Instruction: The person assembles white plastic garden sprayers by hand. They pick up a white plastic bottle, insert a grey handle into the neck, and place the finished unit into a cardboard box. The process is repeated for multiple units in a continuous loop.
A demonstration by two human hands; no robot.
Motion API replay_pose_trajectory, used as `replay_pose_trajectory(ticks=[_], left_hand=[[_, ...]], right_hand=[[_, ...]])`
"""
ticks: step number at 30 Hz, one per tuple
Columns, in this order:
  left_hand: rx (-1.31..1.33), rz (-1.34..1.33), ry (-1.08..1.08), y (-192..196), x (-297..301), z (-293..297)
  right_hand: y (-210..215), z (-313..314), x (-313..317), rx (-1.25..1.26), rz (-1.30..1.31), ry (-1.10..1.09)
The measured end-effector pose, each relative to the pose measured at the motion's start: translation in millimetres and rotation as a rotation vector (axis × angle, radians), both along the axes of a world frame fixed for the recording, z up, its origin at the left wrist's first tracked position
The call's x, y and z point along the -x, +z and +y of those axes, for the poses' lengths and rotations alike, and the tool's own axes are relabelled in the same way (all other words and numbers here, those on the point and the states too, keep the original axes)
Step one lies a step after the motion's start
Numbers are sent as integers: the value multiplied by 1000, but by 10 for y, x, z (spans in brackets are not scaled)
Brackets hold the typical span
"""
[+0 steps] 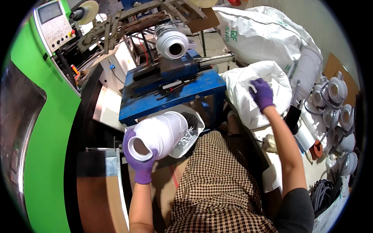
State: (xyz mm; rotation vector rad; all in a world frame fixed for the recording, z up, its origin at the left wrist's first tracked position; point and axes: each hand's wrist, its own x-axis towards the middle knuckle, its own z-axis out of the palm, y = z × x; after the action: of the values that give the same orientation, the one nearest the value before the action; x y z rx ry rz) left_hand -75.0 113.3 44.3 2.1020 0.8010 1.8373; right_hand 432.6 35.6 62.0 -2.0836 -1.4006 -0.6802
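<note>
Workshop interior, evenly lit. Green machine housing (46,155) filled the left side, with a grey control panel (53,24) at its top. Blue metal workbench (171,91) stood at centre, dark tooling above it. Large white bulk sacks (264,37) were piled at upper right, against a pale wall (330,23). Cardboard sheet (335,66) leaned at far right. Concrete floor (211,42) showed beyond the bench.

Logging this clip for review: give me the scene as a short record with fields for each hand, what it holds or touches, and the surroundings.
left hand: purple-gloved left hand grips a white plastic jug by its open neck
right hand: purple-gloved right hand pinches something small and white over the open white sack
behind jug: blue metal machine table
on machine: second white jug
</note>
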Motion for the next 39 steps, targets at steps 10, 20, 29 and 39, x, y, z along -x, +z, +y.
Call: replay_pose_trajectory(ticks=[10, 20, 29, 39], left_hand=[[-144, 323, 30, -315, 286, -404], [-265, 904, -302, -1782, -751, 971], [-109, 431, 45, -1245, -337, 755], [93, 379, 102, -758, 616, -873]], right_hand=[[-571, 185, -1006, 401, 315, -393], [-502, -41, -890, 623, 325, -303], [-782, -76, -1216, -8, 674, -152], [-63, 84, -259, -472, 986, 451]])
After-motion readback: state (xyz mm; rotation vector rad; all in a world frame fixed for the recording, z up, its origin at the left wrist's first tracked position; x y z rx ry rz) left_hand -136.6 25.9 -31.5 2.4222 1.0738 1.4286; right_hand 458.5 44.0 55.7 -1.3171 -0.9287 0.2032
